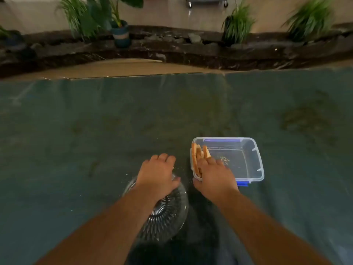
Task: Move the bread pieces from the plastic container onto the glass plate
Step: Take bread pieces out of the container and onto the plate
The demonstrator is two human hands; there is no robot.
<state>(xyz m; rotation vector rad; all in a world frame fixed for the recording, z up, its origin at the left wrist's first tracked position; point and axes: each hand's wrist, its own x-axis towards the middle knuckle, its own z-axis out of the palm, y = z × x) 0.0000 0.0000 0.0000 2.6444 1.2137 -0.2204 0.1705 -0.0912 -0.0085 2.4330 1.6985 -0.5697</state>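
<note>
Right hand in the container at the bread, left hand over the glass plate

On a dark green cloth (95, 131), a clear plastic container (256, 159) with blue clips sits to the right of a ribbed glass plate (170, 213), the two near each other but apart. Several bread pieces (197, 155) stand on edge against the container's left wall, with crumbs scattered on its floor. The right hand (214, 176) reaches over the near-left corner of the container, fingers bent down against the bread; whether it has gripped a slice cannot be told. The left hand (158, 173) lies palm down over the far edge of the plate, fingers curled loosely, and what it may be holding beneath is hidden. Potted plants (118, 25) line a dark stone ledge (191, 48) beyond the cloth
</note>
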